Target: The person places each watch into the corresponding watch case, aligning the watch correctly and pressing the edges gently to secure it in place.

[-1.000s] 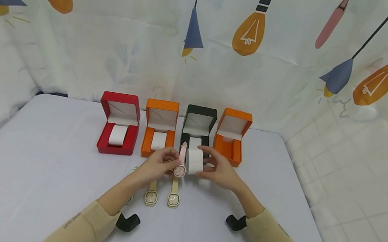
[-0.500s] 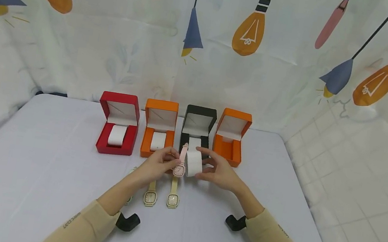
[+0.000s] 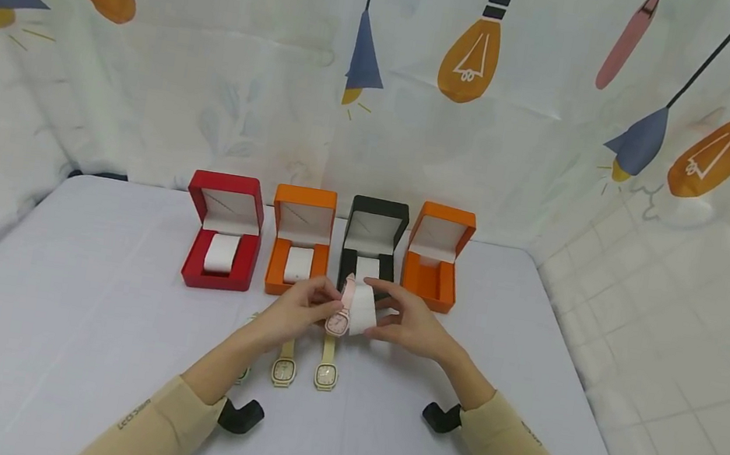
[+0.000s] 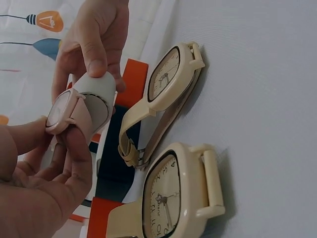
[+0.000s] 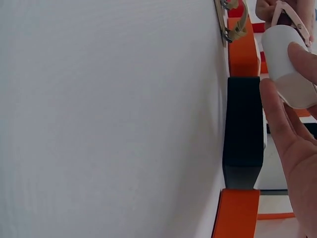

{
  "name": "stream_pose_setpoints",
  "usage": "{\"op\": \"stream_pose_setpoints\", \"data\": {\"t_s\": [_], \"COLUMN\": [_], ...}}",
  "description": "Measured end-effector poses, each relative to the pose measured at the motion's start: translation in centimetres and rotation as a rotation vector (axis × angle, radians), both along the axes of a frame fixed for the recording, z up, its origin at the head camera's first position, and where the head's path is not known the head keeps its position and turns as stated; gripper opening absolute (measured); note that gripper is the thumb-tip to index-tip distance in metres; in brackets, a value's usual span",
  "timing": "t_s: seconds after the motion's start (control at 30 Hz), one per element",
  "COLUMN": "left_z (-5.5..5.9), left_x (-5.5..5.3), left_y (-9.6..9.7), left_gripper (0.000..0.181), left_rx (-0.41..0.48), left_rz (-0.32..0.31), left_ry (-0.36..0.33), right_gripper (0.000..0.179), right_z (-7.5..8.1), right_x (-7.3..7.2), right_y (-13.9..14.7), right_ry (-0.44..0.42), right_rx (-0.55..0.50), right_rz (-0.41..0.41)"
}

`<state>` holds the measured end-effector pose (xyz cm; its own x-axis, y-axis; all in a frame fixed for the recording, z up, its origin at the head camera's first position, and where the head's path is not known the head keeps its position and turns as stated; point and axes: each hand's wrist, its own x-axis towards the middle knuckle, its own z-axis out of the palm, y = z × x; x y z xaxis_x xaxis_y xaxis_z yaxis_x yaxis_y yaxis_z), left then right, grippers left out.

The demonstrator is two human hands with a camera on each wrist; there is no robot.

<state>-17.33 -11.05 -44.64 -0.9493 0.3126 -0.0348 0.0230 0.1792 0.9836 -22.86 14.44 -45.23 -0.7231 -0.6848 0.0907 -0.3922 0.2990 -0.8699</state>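
My left hand (image 3: 298, 309) pinches a pink watch (image 3: 337, 323) by its case, face outward, strap standing up. A white watch cushion (image 3: 363, 310) is gripped by my right hand (image 3: 413, 324), thumb on one side and fingers on the other. In the left wrist view, the end of the cushion (image 4: 99, 90) is right at the looped strap, beside the pink watch (image 4: 61, 110). The right wrist view shows the pink strap (image 5: 293, 18) spread in a V at the cushion's (image 5: 280, 52) far end. Both hands are above the table, before the dark green box (image 3: 377, 217).
A red box (image 3: 192, 264) and an orange box (image 3: 276, 273) stand open at left, each with a white cushion. The right orange box (image 3: 429, 280) has a bare compartment. Cream watches (image 3: 283, 372) lie near the left forearm, one partly hidden by it.
The white cushion has tilted and shifted slightly left, closer to the pink watch, with my right hand. The watch's strap leans a little more to the right; my left hand has barely moved.
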Motion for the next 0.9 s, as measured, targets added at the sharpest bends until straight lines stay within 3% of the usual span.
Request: {"op": "stream_pose_setpoints", "data": {"t_s": [0.2, 0.37, 0.67, 0.9], "left_z": [0.04, 0.16, -0.24, -0.4], "left_x": [-0.16, -0.09, 0.21, 0.52], "left_y": [0.1, 0.28, 0.72, 0.77], "left_gripper": [0.018, 0.018, 0.012, 0.017], "left_rx": [-0.004, -0.042, -0.165, -0.199], "left_rz": [-0.026, 0.016, 0.118, 0.102], "left_ry": [0.024, 0.043, 0.236, 0.289], "right_gripper": [0.082, 0.079, 0.076, 0.074], "right_z": [-0.14, -0.2, -0.39, -0.52], "right_x": [0.07, 0.09, -0.1, -0.04], "right_y": [-0.2, -0.36, -0.47, -0.31], "right_ry": [-0.019, -0.021, -0.022, -0.021], "right_rx": [-0.011, -0.029, -0.054, -0.046], "right_rz": [-0.025, -0.047, -0.077, -0.097]}}
